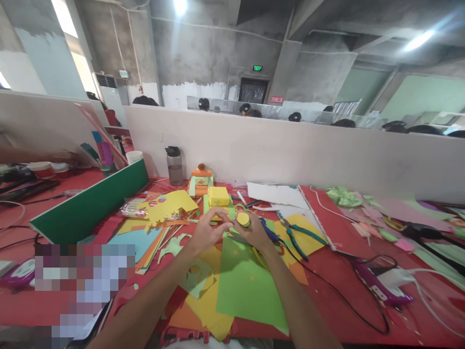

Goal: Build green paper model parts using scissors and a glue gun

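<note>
Red table [337, 315]: 1 lidded bottle [175, 169] at back, green panel [94, 201] left, coloured paper [243, 286] middle, purple power strip [385, 290] right.

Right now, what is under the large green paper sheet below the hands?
Yellow paper extends from beneath the large green paper sheet at its left edge; anything fully underneath is covered.

Left hand [209, 231]: loosely curved, thumb pointing right
Right hand [256, 233]: curled in a grip
Arms [152, 294]: 2, bare, reaching forward
</note>
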The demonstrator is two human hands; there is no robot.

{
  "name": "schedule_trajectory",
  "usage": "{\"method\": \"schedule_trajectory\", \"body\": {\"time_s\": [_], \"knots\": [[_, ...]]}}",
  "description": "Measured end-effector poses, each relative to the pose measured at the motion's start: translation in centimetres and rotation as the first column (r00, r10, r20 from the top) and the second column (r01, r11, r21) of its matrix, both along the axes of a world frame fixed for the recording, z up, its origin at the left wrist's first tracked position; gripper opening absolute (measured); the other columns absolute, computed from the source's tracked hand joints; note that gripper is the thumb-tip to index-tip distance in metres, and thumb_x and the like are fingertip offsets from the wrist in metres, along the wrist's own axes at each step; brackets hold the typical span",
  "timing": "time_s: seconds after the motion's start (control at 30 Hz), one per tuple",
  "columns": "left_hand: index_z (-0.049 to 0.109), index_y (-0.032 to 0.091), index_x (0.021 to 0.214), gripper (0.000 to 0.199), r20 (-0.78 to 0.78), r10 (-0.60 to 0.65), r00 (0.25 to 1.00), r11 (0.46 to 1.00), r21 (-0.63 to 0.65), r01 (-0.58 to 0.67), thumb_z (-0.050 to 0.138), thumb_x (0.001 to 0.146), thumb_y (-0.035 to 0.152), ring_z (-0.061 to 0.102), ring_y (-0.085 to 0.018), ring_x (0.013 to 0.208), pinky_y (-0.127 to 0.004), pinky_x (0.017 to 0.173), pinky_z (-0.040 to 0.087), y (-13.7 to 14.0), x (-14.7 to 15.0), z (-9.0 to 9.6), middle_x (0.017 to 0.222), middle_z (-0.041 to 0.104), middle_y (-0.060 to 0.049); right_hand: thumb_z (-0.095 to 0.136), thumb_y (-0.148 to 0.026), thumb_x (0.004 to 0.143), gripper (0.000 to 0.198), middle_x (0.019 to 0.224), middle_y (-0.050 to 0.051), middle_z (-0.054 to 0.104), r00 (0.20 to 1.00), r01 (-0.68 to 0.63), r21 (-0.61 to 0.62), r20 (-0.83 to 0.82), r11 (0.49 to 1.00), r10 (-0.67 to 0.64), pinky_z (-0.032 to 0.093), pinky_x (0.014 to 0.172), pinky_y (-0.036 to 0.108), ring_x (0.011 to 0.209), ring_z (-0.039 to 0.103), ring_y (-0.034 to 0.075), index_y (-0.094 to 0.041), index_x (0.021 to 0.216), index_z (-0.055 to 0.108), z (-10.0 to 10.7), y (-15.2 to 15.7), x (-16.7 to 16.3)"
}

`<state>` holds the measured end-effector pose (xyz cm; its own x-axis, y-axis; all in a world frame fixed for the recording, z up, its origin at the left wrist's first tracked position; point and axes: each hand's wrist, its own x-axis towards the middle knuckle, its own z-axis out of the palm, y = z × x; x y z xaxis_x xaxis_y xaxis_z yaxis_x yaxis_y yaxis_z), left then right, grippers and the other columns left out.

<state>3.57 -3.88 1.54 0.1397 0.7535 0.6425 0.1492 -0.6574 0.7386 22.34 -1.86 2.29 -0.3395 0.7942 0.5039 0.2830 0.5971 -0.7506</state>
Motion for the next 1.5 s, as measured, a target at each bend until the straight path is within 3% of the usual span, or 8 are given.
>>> {"method": "schedule_trajectory", "body": {"time_s": [0.13, 0.37, 0.47, 0.6, 0.8, 1.03, 1.33, 1.5], "knots": [[0.064, 0.019, 0.098, 0.021, -0.03, 0.06, 0.998, 0.996, -0.065, -0.062, 0.072, 0.084, 0.033, 0.067, -0.017, 0.08, -0.032, 0.081, 0.052, 0.4, 0.1, 0.1, 0.081, 0.072, -0.001, 0.068, -0.033, 0.082, 0.027, 0.064, -0.005, 0.043, 0.997, 0.008, -0.122, -0.07, 0.993, -0.016, 0.032, 0.055, 0.025, 0.058, 0.038, 0.012, -0.02, 0.07, 0.047, 0.2, 0.0, -0.1], [0.065, 0.019, 0.098, 0.018, -0.047, 0.005, 0.999, 0.996, -0.092, -0.01, 0.063, 0.091, 0.036, 0.069, -0.017, 0.084, -0.028, 0.076, 0.054, 0.7, 0.1, 0.0, 0.092, 0.073, -0.005, 0.071, -0.035, 0.081, 0.021, 0.067, -0.003, 0.056, 0.976, -0.064, -0.365, -0.216, 0.929, -0.018, 0.042, 0.065, 0.028, 0.065, 0.052, 0.015, -0.021, 0.086, 0.057, 0.2, 0.2, 0.4], [0.062, 0.02, 0.1, 0.018, -0.032, -0.008, 0.999, 0.994, -0.111, 0.005, 0.061, 0.092, 0.035, 0.068, -0.017, 0.085, -0.028, 0.078, 0.053, 0.9, 0.1, -0.2, 0.091, 0.072, -0.004, 0.074, -0.035, 0.079, 0.024, 0.069, -0.003, 0.058, 0.913, -0.235, -0.464, -0.408, 0.854, 0.029, 0.044, 0.064, 0.028, 0.063, 0.052, 0.015, -0.022, 0.091, 0.059, 0.0, 0.4, 0.6], [0.06, 0.02, 0.101, 0.023, -0.011, 0.006, 1.0, 0.986, -0.167, -0.007, 0.07, 0.085, 0.034, 0.066, -0.016, 0.081, -0.028, 0.079, 0.051, 1.0, 0.2, -0.4, 0.082, 0.071, -0.002, 0.079, -0.031, 0.075, 0.027, 0.071, -0.003, 0.057, 0.758, -0.46, -0.536, -0.652, 0.708, -0.001, 0.046, 0.06, 0.027, 0.061, 0.052, 0.013, -0.022, 0.091, 0.059, 0.0, 0.7, 0.6], [0.066, 0.019, 0.096, 0.023, -0.035, 0.027, 0.999, 0.976, -0.213, -0.034, 0.073, 0.082, 0.035, 0.065, -0.017, 0.075, -0.028, 0.073, 0.051, 0.9, 0.3, -0.2, 0.077, 0.071, -0.002, 0.07, -0.045, 0.084, 0.025, 0.069, -0.001, 0.055, 0.634, -0.604, -0.543, -0.771, 0.584, -0.061, 0.049, 0.055, 0.028, 0.059, 0.052, 0.014, -0.022, 0.086, 0.059, 0.0, 1.3, 1.0], [0.074, 0.018, 0.09, 0.023, -0.122, -0.038, 0.992, 0.985, -0.172, 0.016, 0.059, 0.092, 0.035, 0.068, -0.02, 0.089, -0.03, 0.08, 0.05, 1.3, 0.2, -0.8, 0.096, 0.075, -0.008, 0.053, -0.06, 0.093, 0.04, 0.074, 0.002, 0.057, 0.574, -0.655, -0.497, -0.817, 0.569, -0.054, 0.051, 0.055, 0.028, 0.061, 0.054, 0.015, -0.021, 0.088, 0.062, 0.1, 1.5, 1.3], [0.068, 0.016, 0.072, 0.029, -0.161, -0.012, 0.987, 0.953, -0.302, -0.037, 0.067, 0.084, 0.042, 0.058, -0.014, 0.066, -0.024, 0.061, 0.042, 1.0, 0.3, -0.4, 0.071, 0.068, -0.002, 0.052, -0.052, 0.097, 0.033, 0.078, 0.003, 0.063, 0.534, -0.684, -0.491, -0.841, 0.539, -0.088, 0.056, 0.056, 0.028, 0.062, 0.059, 0.015, -0.021, 0.097, 0.064, -0.1, 1.7, 1.3], [0.074, 0.018, 0.083, 0.023, -0.116, -0.083, 0.99, 0.936, -0.35, 0.038, 0.066, 0.084, 0.039, 0.067, -0.018, 0.079, -0.028, 0.074, 0.05, 1.1, 0.5, -0.7, 0.085, 0.076, -0.006, 0.054, -0.048, 0.097, 0.03, 0.076, 0.004, 0.065, 0.503, -0.666, -0.515, -0.844, 0.54, -0.184, 0.058, 0.055, 0.03, 0.064, 0.064, 0.018, -0.02, 0.099, 0.063, -0.1, 1.9, 1.4]]}}
